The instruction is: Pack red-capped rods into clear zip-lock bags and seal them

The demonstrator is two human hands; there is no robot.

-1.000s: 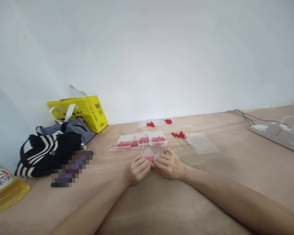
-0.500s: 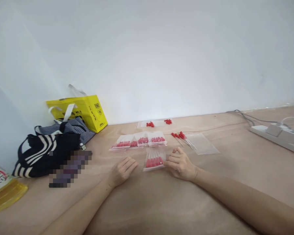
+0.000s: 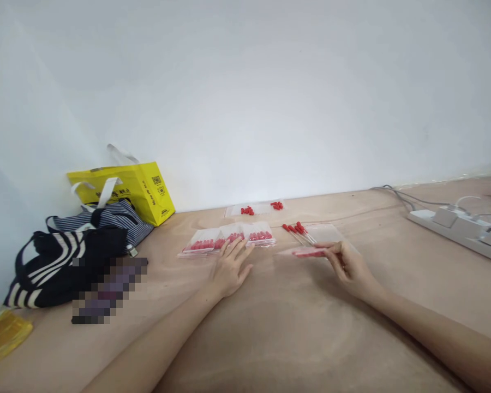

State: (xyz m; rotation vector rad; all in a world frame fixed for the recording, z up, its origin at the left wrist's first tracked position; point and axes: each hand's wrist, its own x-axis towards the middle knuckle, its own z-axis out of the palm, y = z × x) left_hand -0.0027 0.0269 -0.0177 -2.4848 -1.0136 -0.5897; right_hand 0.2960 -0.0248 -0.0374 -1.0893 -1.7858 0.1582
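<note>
My right hand (image 3: 347,267) pinches the edge of a small clear bag of red-tipped sticks (image 3: 305,252), lifted and seen nearly edge-on above the table. My left hand (image 3: 231,268) lies with fingers spread, its fingertips on or just in front of the middle of a row of filled bags (image 3: 202,243). Several loose red-tipped white sticks (image 3: 294,229) lie beyond the held bag. Beside them is a flat clear bag (image 3: 325,232), partly hidden by my right hand. Farther back, more red-tipped sticks (image 3: 247,210) lie on clear plastic near the wall.
On the left stand a yellow shopping bag (image 3: 161,202), a striped bag (image 3: 137,221), a black bag with white stripes (image 3: 65,267) and a bottle of yellow liquid (image 3: 8,333). A blurred-out dark item (image 3: 110,292) lies near them. At right is a white power strip (image 3: 458,234) with cables.
My right hand has picked up the filled bag from the table's middle and carried it right. My left hand has moved forward to the bag row, its fingers now spread. The view has shifted slightly.
</note>
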